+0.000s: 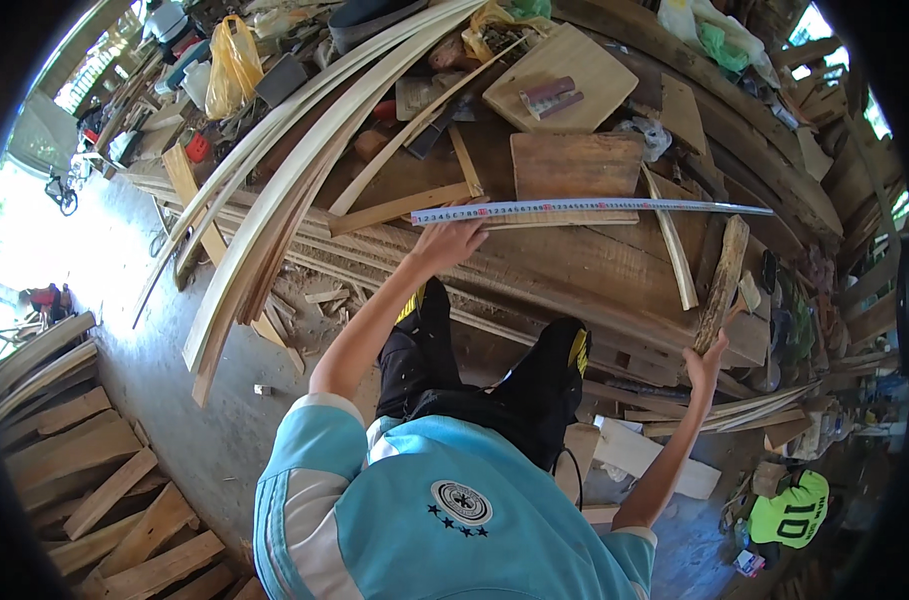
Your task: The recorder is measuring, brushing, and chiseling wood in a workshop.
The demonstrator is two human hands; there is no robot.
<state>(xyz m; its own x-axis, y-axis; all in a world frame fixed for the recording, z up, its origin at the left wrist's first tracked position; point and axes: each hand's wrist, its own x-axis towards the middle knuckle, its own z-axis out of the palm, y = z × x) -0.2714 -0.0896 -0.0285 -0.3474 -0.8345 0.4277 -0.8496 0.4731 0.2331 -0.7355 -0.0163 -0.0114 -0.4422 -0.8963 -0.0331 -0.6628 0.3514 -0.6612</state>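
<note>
My left hand (452, 243) is at the left end of a tape measure (574, 208), fingers closed on it over a pale wooden strip (554, 221). The tape stretches right across the plank pile (574, 265), past a short upright-leaning pale strip (674, 250). My right hand (704, 355) is closed around the lower end of a rough wooden stick (722, 280) at the pile's right edge. Above the tape lie a rectangular board (574, 160) and a lighter angular board (559, 65) with small reddish-brown pieces (549, 97) on it.
Long curved strips (294, 160) hang over the pile at left, near a yellow plastic bag (229, 75). Plank offcuts (99, 450) lie at lower left on the concrete floor (184, 400). A person in a lime shirt (786, 510) is at lower right. A bicycle (62, 190) stands far left.
</note>
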